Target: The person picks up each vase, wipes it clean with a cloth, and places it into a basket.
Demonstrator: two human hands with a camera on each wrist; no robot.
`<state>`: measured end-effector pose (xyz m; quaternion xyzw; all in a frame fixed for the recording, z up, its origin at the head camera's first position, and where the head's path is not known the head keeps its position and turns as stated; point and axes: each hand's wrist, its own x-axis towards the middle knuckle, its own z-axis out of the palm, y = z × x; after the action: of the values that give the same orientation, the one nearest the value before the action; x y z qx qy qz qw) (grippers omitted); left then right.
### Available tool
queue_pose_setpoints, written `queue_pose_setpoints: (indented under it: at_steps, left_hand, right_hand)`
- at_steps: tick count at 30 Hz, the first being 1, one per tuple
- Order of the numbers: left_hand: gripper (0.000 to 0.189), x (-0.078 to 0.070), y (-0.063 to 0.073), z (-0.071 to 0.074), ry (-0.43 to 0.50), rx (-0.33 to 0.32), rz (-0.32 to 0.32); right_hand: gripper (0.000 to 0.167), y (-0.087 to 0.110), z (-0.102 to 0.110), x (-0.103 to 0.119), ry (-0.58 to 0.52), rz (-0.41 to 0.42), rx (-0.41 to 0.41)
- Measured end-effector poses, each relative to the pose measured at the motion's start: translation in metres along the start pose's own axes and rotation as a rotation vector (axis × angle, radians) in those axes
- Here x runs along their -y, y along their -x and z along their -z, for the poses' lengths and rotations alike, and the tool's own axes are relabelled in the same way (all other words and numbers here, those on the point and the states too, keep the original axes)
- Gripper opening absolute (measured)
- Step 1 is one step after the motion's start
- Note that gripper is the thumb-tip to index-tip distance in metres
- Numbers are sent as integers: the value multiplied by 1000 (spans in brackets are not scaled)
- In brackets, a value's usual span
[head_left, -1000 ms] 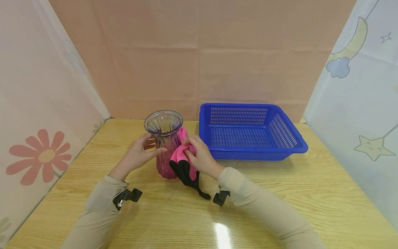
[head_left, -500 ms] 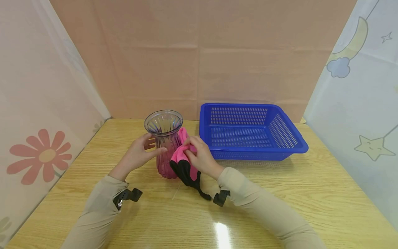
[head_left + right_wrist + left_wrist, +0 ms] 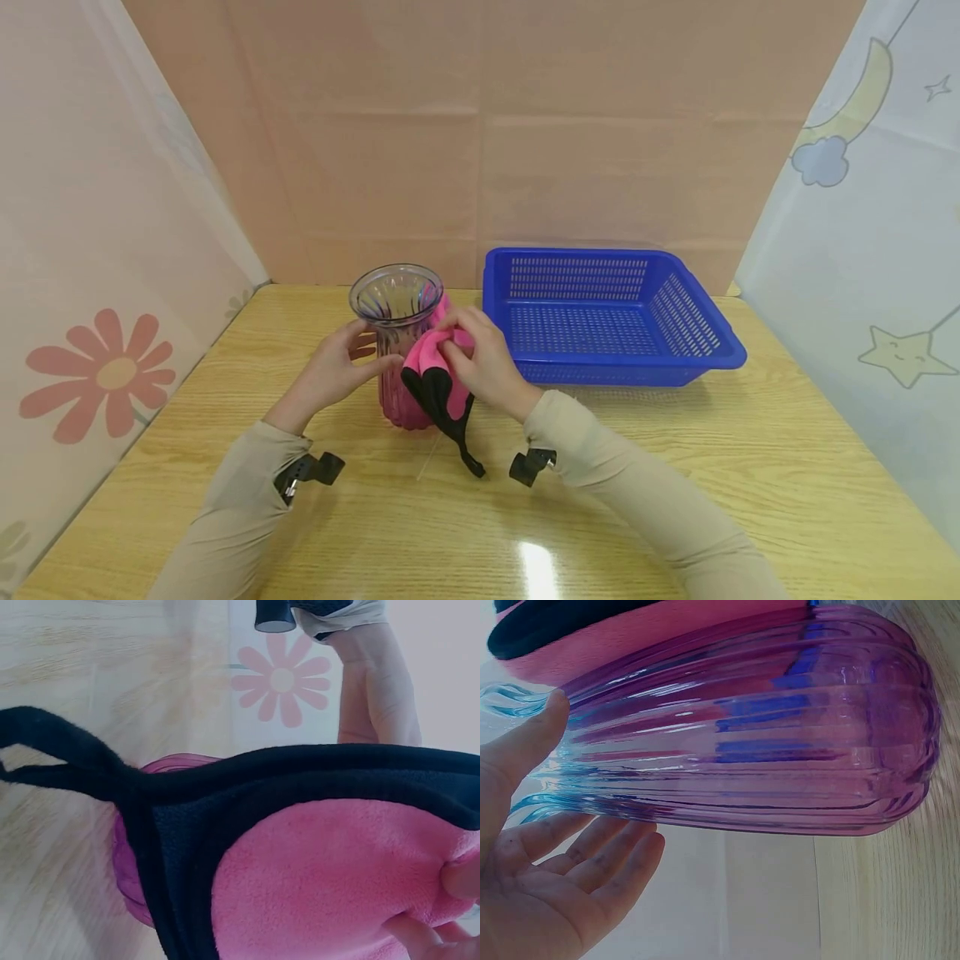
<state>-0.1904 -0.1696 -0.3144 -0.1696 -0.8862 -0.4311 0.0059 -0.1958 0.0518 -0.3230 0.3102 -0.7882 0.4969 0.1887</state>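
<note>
A ribbed glass vase [image 3: 405, 400], clear at the flared rim and pink-purple below, stands upright on the table. My left hand [image 3: 330, 372] holds it near the neck, thumb on the near side and fingers round the far left; in the left wrist view the thumb and fingers flank the vase neck [image 3: 652, 750]. My right hand [image 3: 483, 362] pinches a plush pink cloth [image 3: 431, 354] with black trim against the vase's right side. The cloth's black hanging loop [image 3: 60, 742] dangles free. Part of the vase's body is hidden behind the cloth.
A blue perforated plastic basket [image 3: 611, 360] stands to the right of the vase, near the back wall. The wooden table [image 3: 420, 533] spreads out in front. Printed fabric screens [image 3: 112, 208] rise on both sides.
My right hand has shifted slightly up and left with the cloth, which now covers more of the vase's front. The loop has swung left. My left hand and the vase stay put.
</note>
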Motion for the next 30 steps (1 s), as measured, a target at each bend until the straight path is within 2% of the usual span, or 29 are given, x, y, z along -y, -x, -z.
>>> queue_pose_setpoints:
  at_steps: [6, 15, 22, 30]
  left_hand:
    - [62, -2, 1, 0, 9, 4, -2]
    - [64, -2, 1, 0, 20, 4, 6]
    - [63, 0, 1, -1, 13, -4, -11]
    - [65, -4, 2, 0, 13, 10, 23]
  right_hand:
    - [12, -3, 2, 5, -81, -27, -40]
    - [13, -7, 7, 8, -221, -10, -126]
    - [12, -8, 8, 8, -242, 4, -142]
    - [12, -6, 3, 6, -198, 4, -111]
